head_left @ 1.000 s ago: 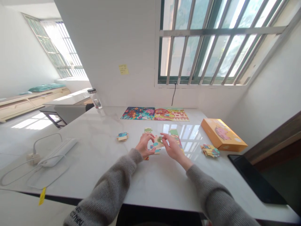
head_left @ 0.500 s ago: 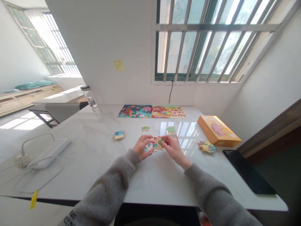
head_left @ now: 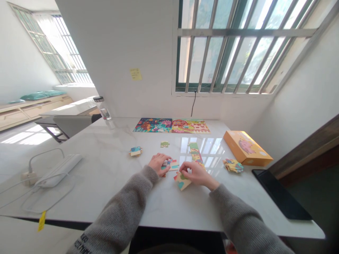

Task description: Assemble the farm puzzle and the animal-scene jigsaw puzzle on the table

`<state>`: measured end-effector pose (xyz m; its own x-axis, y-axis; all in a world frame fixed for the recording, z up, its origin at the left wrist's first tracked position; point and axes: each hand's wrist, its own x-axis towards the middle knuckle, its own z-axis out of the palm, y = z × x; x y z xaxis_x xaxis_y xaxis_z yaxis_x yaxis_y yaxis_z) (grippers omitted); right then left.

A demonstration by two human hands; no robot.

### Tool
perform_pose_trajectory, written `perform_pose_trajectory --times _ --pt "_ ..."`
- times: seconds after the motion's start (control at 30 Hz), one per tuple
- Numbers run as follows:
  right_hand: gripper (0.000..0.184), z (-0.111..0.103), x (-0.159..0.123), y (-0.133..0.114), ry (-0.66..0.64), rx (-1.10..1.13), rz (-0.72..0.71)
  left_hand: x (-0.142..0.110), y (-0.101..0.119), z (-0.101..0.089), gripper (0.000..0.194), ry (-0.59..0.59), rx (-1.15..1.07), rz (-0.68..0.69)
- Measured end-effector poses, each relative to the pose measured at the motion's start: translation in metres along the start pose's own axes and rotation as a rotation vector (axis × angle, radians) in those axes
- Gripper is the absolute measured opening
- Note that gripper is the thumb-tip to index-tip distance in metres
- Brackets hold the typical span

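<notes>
My right hand (head_left: 196,173) pinches a cream jigsaw piece (head_left: 181,185) with red, green and teal patches, tilted just above the table. To its left, my left hand (head_left: 159,163) rests with fingers apart over the edge of some jigsaw pieces (head_left: 173,165) lying on the table; its fingers partly cover them. A strip of joined jigsaw pieces (head_left: 196,153) runs behind my right hand. One loose green jigsaw piece (head_left: 164,144) lies farther back.
Stacks of jigsaw pieces sit at left (head_left: 136,151) and right (head_left: 233,165). Two picture sheets (head_left: 172,126) lie by the wall. On the right are an orange box (head_left: 247,148) and a black tablet-like slab (head_left: 280,194); on the left, a power strip (head_left: 62,171) and a bottle (head_left: 102,108).
My right hand has drawn the jigsaw piece toward me and tilted it, away from my left hand. My left hand has lowered onto the pieces on the table.
</notes>
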<state>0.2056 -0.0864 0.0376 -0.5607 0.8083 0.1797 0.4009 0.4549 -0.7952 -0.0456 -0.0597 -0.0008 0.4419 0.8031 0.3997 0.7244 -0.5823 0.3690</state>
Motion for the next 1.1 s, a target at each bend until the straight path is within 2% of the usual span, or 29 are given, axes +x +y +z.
perform_pose_trajectory --times 0.17,0.4,0.47,0.67,0.9,1.1 --pt "0.008 0.009 -0.003 -0.006 -0.086 -0.153 -0.018 0.000 -0.001 -0.004 0.029 -0.034 0.001 -0.012" --pt "0.005 0.008 -0.006 -0.004 -0.115 -0.378 -0.100 -0.002 -0.007 0.005 0.034 -0.040 0.024 0.015" --pt "0.009 0.008 -0.006 -0.002 -0.099 -0.413 -0.100 -0.002 -0.008 0.006 0.037 -0.051 0.027 0.011" --pt "0.029 0.010 0.011 0.004 0.086 -0.514 -0.124 0.001 -0.001 -0.001 0.037 -0.145 0.031 -0.023" --pt "0.048 0.017 0.027 0.008 0.004 -0.565 -0.072 0.004 0.004 -0.005 0.036 -0.181 0.016 -0.048" --pt "0.066 0.013 0.026 0.009 0.014 -0.496 -0.075 0.003 0.008 -0.005 0.045 -0.157 -0.008 -0.033"
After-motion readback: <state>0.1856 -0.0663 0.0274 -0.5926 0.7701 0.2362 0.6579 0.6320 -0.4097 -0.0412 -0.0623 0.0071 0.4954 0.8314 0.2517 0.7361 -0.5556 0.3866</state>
